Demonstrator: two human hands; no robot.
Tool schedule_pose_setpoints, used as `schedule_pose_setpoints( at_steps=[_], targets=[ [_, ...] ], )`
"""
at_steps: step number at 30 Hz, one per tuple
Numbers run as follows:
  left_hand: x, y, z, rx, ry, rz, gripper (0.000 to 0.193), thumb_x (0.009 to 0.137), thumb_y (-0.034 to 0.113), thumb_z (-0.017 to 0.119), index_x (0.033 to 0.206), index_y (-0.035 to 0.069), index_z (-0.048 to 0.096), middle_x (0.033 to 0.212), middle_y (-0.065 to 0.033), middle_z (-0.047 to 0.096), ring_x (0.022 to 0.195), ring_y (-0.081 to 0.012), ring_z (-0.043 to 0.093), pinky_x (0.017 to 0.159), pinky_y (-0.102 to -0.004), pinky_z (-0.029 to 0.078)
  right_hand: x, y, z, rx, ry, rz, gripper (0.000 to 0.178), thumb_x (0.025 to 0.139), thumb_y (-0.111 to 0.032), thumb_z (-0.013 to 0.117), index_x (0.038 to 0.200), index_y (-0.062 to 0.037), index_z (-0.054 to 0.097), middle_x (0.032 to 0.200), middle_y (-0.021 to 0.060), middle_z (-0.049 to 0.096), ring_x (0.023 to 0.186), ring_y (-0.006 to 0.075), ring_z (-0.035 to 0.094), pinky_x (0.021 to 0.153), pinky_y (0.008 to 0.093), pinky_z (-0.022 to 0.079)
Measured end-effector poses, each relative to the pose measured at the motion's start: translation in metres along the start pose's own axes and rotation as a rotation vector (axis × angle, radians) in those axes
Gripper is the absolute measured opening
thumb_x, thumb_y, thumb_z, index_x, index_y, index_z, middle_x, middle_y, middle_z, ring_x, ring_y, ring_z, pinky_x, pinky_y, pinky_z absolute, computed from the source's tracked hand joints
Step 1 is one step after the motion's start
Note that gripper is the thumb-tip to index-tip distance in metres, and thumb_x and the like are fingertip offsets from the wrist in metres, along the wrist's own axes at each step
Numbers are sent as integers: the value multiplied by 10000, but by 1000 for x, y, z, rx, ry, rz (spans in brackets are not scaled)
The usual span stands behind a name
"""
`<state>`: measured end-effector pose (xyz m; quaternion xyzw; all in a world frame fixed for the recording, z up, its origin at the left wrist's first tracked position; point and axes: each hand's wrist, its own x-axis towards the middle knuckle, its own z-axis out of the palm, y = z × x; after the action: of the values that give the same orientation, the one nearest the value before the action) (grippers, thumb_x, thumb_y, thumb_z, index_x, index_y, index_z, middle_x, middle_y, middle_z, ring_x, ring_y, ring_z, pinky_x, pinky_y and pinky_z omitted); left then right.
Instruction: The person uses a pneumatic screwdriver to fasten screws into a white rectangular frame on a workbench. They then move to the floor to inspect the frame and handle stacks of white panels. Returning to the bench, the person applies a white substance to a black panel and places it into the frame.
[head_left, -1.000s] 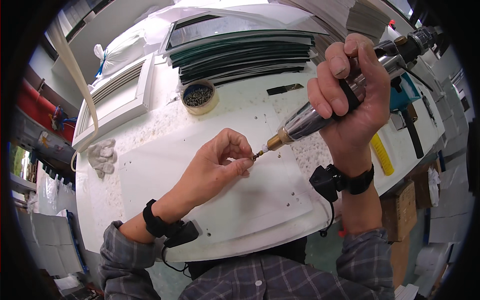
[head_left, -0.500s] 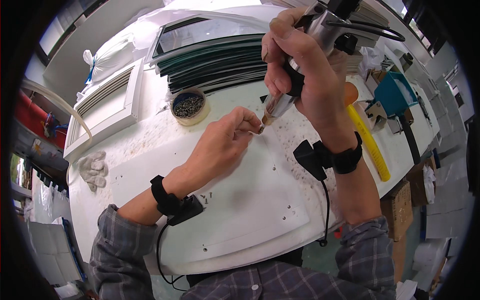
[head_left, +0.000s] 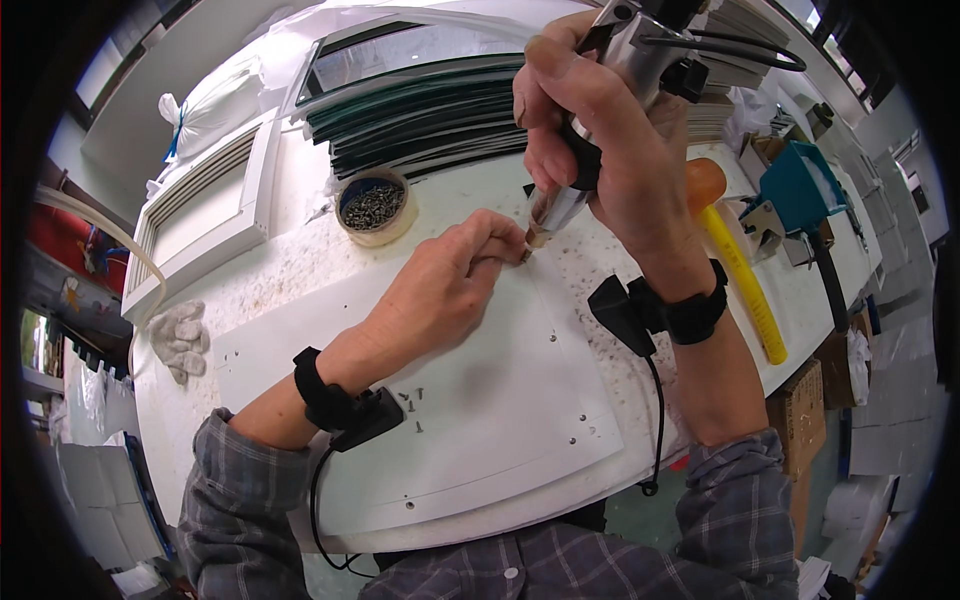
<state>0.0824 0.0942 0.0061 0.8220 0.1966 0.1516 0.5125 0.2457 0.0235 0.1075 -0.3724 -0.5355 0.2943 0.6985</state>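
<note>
Gripping the chrome power screwdriver [head_left: 567, 210], right hand [head_left: 635, 160] is wrapped round its body, nose down and to the left. Left hand [head_left: 455, 265] is at the driver tip, fingers bunched there; can't tell if they're pinching a screw or just steadying the bit, too small and half hidden.

Change: a second ago the driver lay over flatter, tip further in over the white panel [head_left: 520, 430]. Now it's steeper, with the tip at the panel's far right corner area. Hands barely differ from half a second ago. My read: off handling a bit in mid-air, onto lining up at one spot. Can't confirm the tip touches the panel.

Panel lies flat on the white worktable [head_left: 270, 250]. A few loose screws [head_left: 411, 406] sit on it near the left wrist, showing now; the forearm hid them a second ago.

Further out: round tub [head_left: 385, 232] of screws beyond the left hand, cotton glove [head_left: 180, 342] and white slatted frame [head_left: 270, 190] on the left, stacked dark-edged sheets [head_left: 420, 115] behind, yellow-handled mallet [head_left: 750, 290] right of the right forearm.
</note>
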Motion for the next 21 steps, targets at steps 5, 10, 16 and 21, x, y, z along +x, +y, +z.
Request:
schedule_pose_setpoints(
  at_steps=[5,10,16,21],
  targets=[
    [-13,2,-9,-72,65,-27,301,1068,20,452,1360,25,522,1244,-136,693,1173,-206,652,1012,-341,497,-4,17,-1,-73,-25,-23,241,991,-228,707,924,-40,571,684,56,575,491,93,502,480,285,474],
    [-44,13,-30,-27,116,-63,307,1085,41,462,1385,48,524,1276,-103,686,1262,-183,625,1044,-338,489,0,25,-9,-67,-91,-26,268,976,-256,734,842,-63,604,625,18,601,459,70,535,440,244,442],
    [-106,35,-33,469,162,4,218,963,32,695,1178,69,690,1149,-88,704,1084,-275,648,926,-377,534,-4,14,-5,-170,-118,-138,336,1019,-321,659,862,-25,641,788,100,692,467,56,531,461,238,475],
    [-148,36,-11,708,217,87,246,838,55,813,1058,95,710,960,-55,653,958,-260,616,844,-372,527,-4,-22,-4,136,-60,-128,361,1052,-332,609,875,-20,567,742,106,628,424,89,493,421,255,466]
  ],
)
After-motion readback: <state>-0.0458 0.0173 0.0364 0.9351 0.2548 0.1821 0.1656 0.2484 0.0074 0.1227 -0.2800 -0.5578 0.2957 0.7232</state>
